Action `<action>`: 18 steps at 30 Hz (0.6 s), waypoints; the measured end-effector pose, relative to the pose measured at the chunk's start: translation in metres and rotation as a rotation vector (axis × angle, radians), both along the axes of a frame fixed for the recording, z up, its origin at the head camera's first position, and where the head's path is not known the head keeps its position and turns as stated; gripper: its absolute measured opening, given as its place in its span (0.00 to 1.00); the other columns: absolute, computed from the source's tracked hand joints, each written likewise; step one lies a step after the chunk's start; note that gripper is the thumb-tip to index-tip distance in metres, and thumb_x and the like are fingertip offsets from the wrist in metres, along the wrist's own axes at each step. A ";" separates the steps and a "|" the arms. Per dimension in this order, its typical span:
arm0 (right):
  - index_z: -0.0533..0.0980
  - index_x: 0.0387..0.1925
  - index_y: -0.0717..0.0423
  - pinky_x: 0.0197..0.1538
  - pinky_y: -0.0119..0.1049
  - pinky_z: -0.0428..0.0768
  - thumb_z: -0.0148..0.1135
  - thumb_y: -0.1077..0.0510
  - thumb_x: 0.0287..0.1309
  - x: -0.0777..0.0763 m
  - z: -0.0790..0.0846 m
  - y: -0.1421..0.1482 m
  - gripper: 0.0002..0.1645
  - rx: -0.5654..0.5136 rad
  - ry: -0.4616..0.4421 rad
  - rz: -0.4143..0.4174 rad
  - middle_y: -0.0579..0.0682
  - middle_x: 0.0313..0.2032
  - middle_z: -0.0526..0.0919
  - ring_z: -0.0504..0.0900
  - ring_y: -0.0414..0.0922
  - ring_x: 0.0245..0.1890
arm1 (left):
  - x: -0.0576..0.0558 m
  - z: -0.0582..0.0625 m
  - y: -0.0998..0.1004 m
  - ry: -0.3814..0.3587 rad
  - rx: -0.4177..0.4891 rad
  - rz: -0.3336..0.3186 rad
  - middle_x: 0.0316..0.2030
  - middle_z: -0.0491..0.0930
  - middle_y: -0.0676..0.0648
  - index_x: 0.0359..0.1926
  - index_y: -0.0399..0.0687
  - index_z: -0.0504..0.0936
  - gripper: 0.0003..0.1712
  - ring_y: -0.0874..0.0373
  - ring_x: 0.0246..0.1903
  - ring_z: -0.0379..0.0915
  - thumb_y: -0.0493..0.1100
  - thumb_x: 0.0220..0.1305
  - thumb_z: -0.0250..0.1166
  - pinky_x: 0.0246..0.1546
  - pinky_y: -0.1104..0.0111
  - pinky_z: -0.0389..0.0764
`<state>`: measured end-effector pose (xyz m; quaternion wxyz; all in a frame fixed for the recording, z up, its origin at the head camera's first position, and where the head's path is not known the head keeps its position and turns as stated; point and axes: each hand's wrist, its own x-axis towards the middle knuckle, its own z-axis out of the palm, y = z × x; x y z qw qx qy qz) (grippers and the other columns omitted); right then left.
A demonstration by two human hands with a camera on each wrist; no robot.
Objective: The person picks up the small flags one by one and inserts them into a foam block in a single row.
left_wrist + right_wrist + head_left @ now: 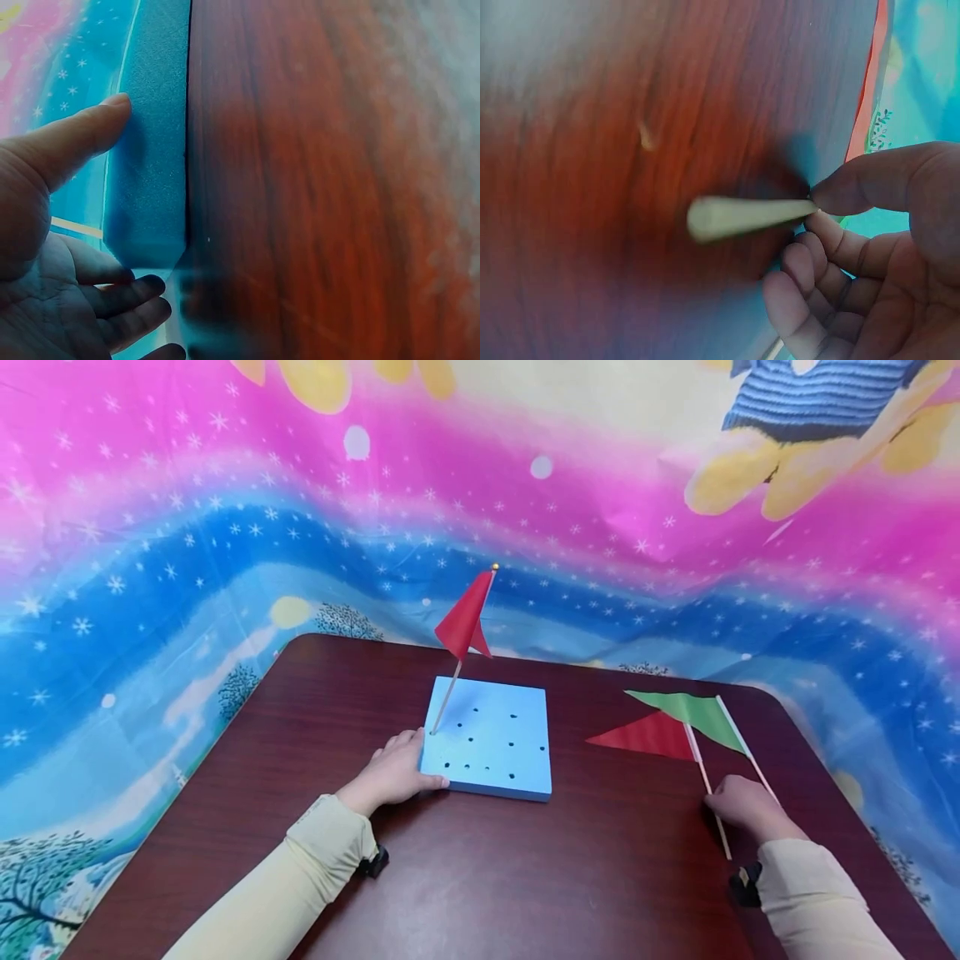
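A light blue square block (528, 700) with several small holes lies on the table. At its near left corner my left hand (393, 768) holds it, thumb along the front side and fingers along the left side. A red flag (467, 614) on a thin stick with a gold tip stands in a left-edge hole, leaning right. On the right, my right hand (744, 808) pinches the stick of a second red flag (651, 737) between thumb and index finger. The stick's bare end (735, 216) points out from the fingertips in the right wrist view.
A green flag (693, 713) with a white stick lies beside the right hand, overlapping the held flag's stick. Dark brown wood forms the table (562, 877). A colourful printed cloth (187, 510) hangs behind its far edge and sides.
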<state>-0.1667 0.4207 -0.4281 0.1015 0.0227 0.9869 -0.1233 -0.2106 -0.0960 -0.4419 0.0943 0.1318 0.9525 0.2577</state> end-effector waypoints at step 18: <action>0.60 0.11 0.49 0.21 0.34 0.62 0.49 0.69 0.49 -0.004 0.003 -0.003 0.18 -0.129 -0.026 0.059 0.40 0.12 0.58 0.58 0.38 0.12 | 0.001 -0.001 -0.002 0.000 0.007 0.002 0.68 0.59 0.33 0.72 0.30 0.54 0.60 0.39 0.68 0.52 0.62 0.52 0.71 0.63 0.44 0.56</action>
